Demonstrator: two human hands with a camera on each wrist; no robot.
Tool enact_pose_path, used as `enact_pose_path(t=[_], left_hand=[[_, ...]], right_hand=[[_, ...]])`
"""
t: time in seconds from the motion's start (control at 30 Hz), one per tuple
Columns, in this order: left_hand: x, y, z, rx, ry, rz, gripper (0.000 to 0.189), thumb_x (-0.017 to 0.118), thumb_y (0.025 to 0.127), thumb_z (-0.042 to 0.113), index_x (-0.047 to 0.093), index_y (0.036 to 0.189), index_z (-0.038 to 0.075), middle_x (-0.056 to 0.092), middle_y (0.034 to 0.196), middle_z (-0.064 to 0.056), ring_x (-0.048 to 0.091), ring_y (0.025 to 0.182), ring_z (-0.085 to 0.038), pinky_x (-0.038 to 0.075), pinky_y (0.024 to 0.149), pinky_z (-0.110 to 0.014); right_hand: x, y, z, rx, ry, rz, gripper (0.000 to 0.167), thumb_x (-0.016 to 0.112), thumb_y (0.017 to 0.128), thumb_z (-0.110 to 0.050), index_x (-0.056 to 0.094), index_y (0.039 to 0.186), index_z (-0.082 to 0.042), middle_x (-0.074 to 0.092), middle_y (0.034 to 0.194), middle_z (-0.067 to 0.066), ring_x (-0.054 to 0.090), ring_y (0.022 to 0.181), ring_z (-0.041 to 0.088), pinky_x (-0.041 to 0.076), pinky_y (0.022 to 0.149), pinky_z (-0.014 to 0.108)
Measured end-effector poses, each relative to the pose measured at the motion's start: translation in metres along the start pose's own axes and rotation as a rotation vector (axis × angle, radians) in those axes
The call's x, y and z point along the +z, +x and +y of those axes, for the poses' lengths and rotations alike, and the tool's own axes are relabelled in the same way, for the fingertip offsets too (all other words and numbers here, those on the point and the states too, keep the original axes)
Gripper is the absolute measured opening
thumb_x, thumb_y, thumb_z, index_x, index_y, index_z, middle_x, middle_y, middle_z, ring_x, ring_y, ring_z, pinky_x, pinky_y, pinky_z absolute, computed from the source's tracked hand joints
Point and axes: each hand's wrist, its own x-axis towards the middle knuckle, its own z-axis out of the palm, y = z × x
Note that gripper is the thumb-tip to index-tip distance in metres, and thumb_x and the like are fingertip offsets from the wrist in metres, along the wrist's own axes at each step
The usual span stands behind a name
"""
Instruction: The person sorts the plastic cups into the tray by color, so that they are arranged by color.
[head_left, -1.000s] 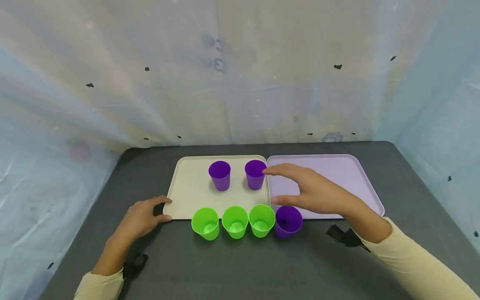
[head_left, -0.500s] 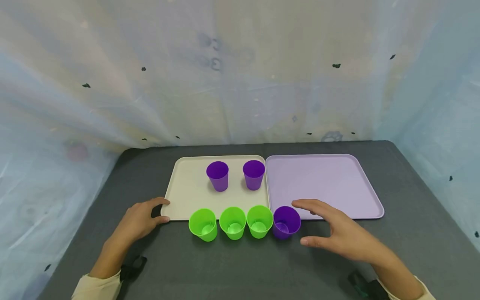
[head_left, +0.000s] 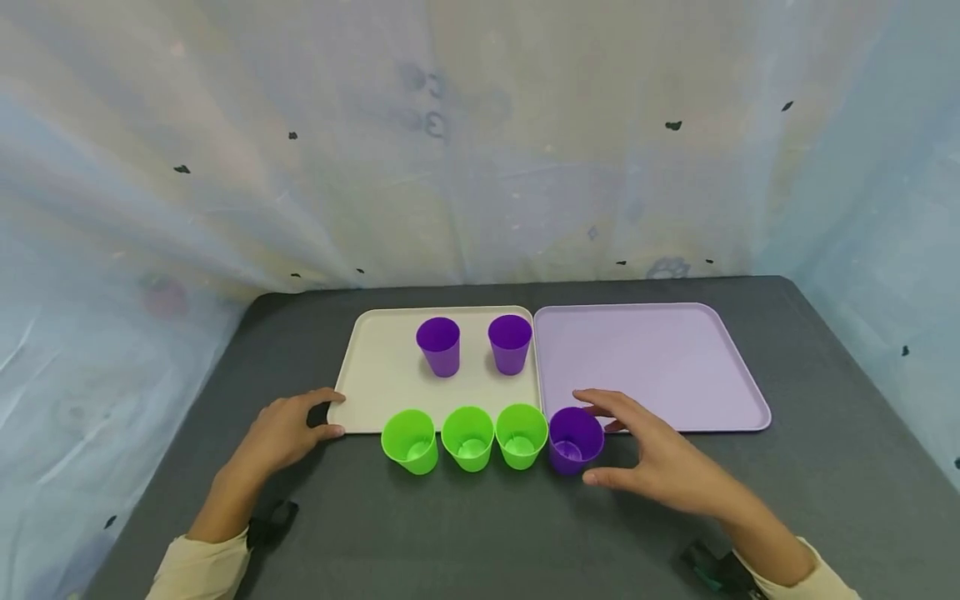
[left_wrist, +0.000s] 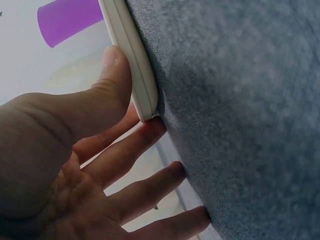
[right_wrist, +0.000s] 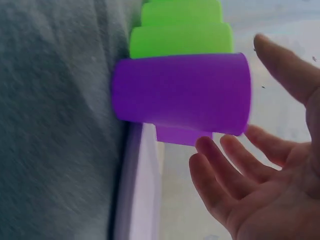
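Note:
My left hand point(head_left: 279, 433) holds the near left corner of the cream tray point(head_left: 375, 408). In the left wrist view, my thumb point(left_wrist: 112, 70) lies along the tray's rim, while the other fingers point(left_wrist: 145, 192) spread past the corner with their tips at the table. My right hand point(head_left: 660, 457) is beside the near purple cup point(head_left: 576, 437), thumb and fingers spread wide around its right side. Seen from the right wrist, the fingertips come right up to the rim of that purple cup point(right_wrist: 182, 92), and the thumb stands apart from it. The cup is upright on the table.
Left of that cup, a green cup point(head_left: 521, 437), another green cup point(head_left: 468, 440) and a third green cup point(head_left: 410, 443) stand in a row. Two purple cups point(head_left: 439, 348) stand on the cream tray. A lilac tray point(head_left: 645, 358) adjoins it. A curtain point(head_left: 480, 167) hangs behind the table.
My right hand has left the right purple cup on the cream tray, drawing back toward me and then left to the near purple cup. The left hand stays at the tray corner.

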Motion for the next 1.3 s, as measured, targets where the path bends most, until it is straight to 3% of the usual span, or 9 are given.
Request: enact_pose_path(t=[0.27,0.47,0.73,0.9,1.3], left_hand=[[0.0,0.0,-0.003,-0.004,-0.003,-0.006,0.054,0.077,0.085,0.039,0.064,0.131,0.016,0.065,0.127,-0.026,0.064,0.104,-0.048,0.053,0.073,-0.056],[-0.002,0.001,-0.002,-0.016,-0.003,-0.02,0.055,0.077,0.084,0.04,0.064,0.132,0.016,0.063,0.129,-0.028,0.063,0.106,-0.049,0.053,0.07,-0.053],[-0.003,0.001,-0.003,-0.02,-0.007,-0.024,0.056,0.076,0.085,0.041,0.063,0.133,0.016,0.062,0.13,-0.029,0.062,0.106,-0.049,0.053,0.069,-0.051],[-0.002,0.002,-0.003,-0.029,-0.004,-0.038,0.056,0.076,0.085,0.042,0.063,0.133,0.016,0.061,0.132,-0.029,0.061,0.11,-0.051,0.052,0.075,-0.057],[-0.001,0.002,-0.005,-0.004,-0.018,-0.018,0.055,0.077,0.085,0.04,0.064,0.132,0.015,0.064,0.127,-0.028,0.063,0.106,-0.048,0.052,0.077,-0.057]], right_hand=[[0.015,0.004,0.004,0.068,0.045,0.035,0.086,0.082,0.082,-0.04,0.037,0.153,-0.02,0.053,0.147,0.002,0.061,0.118,0.015,0.054,0.097,0.034],[0.019,0.004,0.005,0.077,0.022,0.05,0.077,0.08,0.083,-0.04,0.046,0.148,-0.017,0.055,0.145,-0.001,0.06,0.118,0.012,0.054,0.096,0.034],[0.018,0.004,0.005,0.099,0.014,0.028,0.077,0.082,0.082,-0.04,0.047,0.147,-0.018,0.056,0.144,0.0,0.058,0.122,0.013,0.054,0.099,0.033],[0.016,0.003,0.005,0.102,-0.004,0.039,0.073,0.082,0.081,-0.041,0.051,0.144,-0.018,0.06,0.138,-0.004,0.061,0.111,0.009,0.054,0.093,0.029],[0.009,0.004,0.008,0.115,-0.026,0.035,0.072,0.081,0.081,-0.043,0.053,0.142,-0.017,0.061,0.136,-0.004,0.063,0.11,0.011,0.056,0.093,0.036]])
